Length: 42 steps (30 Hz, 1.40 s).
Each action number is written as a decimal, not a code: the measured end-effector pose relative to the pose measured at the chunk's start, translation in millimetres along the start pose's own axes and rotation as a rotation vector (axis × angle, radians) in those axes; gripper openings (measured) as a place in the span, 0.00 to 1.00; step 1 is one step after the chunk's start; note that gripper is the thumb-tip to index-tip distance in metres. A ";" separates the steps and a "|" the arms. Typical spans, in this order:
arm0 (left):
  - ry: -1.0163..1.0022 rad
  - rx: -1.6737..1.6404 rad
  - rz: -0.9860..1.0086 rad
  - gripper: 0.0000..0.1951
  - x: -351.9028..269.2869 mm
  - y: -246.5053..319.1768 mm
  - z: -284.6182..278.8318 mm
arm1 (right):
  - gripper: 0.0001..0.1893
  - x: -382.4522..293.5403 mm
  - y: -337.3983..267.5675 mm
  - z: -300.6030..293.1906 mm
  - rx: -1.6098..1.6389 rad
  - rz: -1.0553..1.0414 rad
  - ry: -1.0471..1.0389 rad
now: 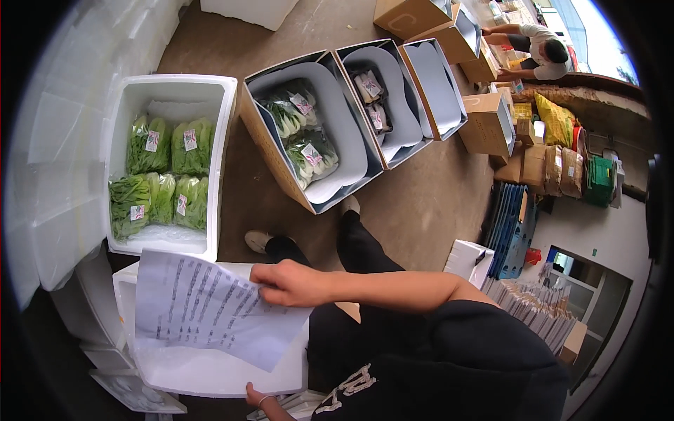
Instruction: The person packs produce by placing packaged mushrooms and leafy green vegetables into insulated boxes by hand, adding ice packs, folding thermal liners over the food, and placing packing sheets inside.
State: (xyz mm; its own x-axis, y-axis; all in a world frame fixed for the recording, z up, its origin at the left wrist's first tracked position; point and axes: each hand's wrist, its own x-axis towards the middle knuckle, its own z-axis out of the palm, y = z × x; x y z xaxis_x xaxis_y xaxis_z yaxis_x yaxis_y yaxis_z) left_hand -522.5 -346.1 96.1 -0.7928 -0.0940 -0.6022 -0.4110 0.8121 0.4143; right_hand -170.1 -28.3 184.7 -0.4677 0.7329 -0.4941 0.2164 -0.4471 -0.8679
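Observation:
A printed paper sheet (210,310) is pinched at its right edge between the thumb and fingers of my right hand (287,283). Beneath the sheet lies a white foam box lid (274,363), and my left hand (255,394), partly hidden, grips its lower edge. Beyond the lid, an open white foam box (226,158) holds several bagged leafy greens (192,147) with labels. An open cardboard box (279,173) with a grey liner has bagged bok choy (310,155) in it. The lined box (387,158) beside it contains dark-bottomed packages with white contents (370,87).
More lined cardboard boxes (487,126) stand at the upper right, where another person (550,52) bends beside some. Plastic-wrapped white foam boxes (68,158) are stacked at left. Flattened cardboard (537,310), blue crates (511,226) and a green crate (599,181) are at right.

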 end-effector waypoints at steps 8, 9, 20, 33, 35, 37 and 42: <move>0.001 0.204 0.051 0.18 -43.9 59.2 21.9 | 0.12 -121.1 152.8 -236.3 0.199 -0.147 1.238; 0.002 0.232 0.062 0.18 -49.1 64.9 30.3 | 0.13 -130.9 190.5 -267.7 0.516 -0.105 1.257; 0.160 0.440 0.198 0.19 -92.1 114.2 67.1 | 0.14 -66.8 335.0 -479.3 -0.612 0.749 1.064; 0.246 0.507 0.192 0.21 -103.6 145.0 25.0 | 0.34 -25.7 374.6 -418.3 -0.883 0.674 0.378; 0.209 0.506 0.198 0.21 -88.0 149.1 15.6 | 0.28 -27.7 367.6 -418.5 -0.803 0.648 0.555; 0.176 0.502 0.204 0.22 -81.3 147.7 17.4 | 0.20 -44.8 346.0 -413.3 -0.942 0.486 0.709; 0.043 0.329 0.342 0.25 -81.5 135.1 9.3 | 0.15 -69.8 260.3 -352.7 -0.751 0.075 0.630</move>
State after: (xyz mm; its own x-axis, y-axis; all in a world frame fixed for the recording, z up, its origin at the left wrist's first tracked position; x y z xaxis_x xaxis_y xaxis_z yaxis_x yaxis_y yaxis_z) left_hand -509.2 -223.4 194.8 -0.8783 0.1929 -0.4374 0.0361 0.9391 0.3417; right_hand 221.1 -15.0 -24.6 0.0648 0.9528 -0.2967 0.8176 -0.2212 -0.5316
